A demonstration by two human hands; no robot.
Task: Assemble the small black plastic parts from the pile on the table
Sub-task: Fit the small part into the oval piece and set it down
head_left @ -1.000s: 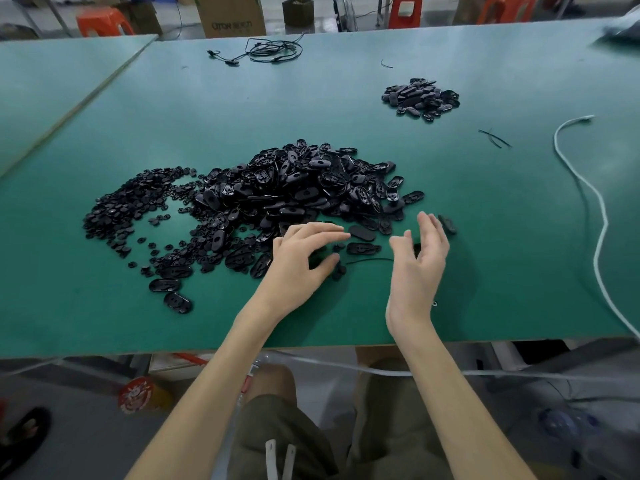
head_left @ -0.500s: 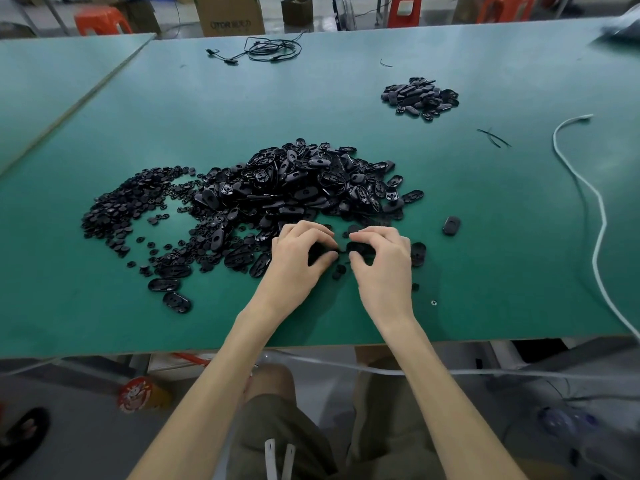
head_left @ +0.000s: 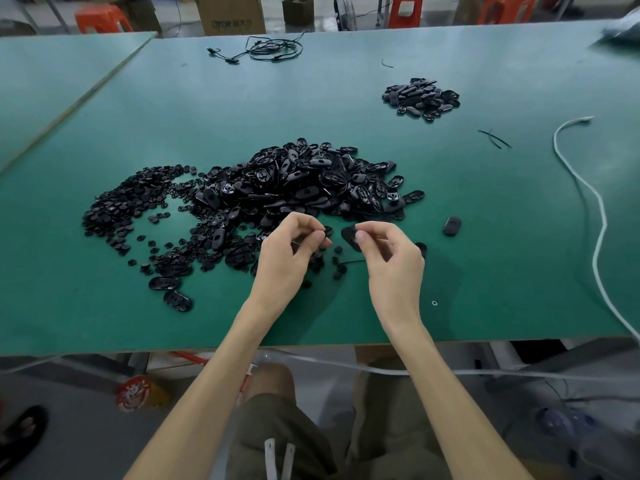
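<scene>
A green work table (head_left: 502, 265) fills the view, with a cardboard box (head_left: 230, 12) on the floor behind it. Just in front of the large pile of black plastic parts (head_left: 294, 188), the right hand (head_left: 393, 268) pinches an oval black shell (head_left: 349, 235). The left hand (head_left: 287, 261) pinches a small round black piece (head_left: 327, 231) close beside it; I cannot tell whether the two touch. A lone oval part (head_left: 452, 226) lies right of the pile, a smaller heap (head_left: 420, 97) well beyond it, and a white cord (head_left: 588, 199) farther right.

We count two piles on the counter (head_left: 346, 109): one large pile (head_left: 298, 188) of black parts, one small pile (head_left: 420, 97). Also one white cord (head_left: 603, 220), one black cable bundle (head_left: 275, 49).
</scene>
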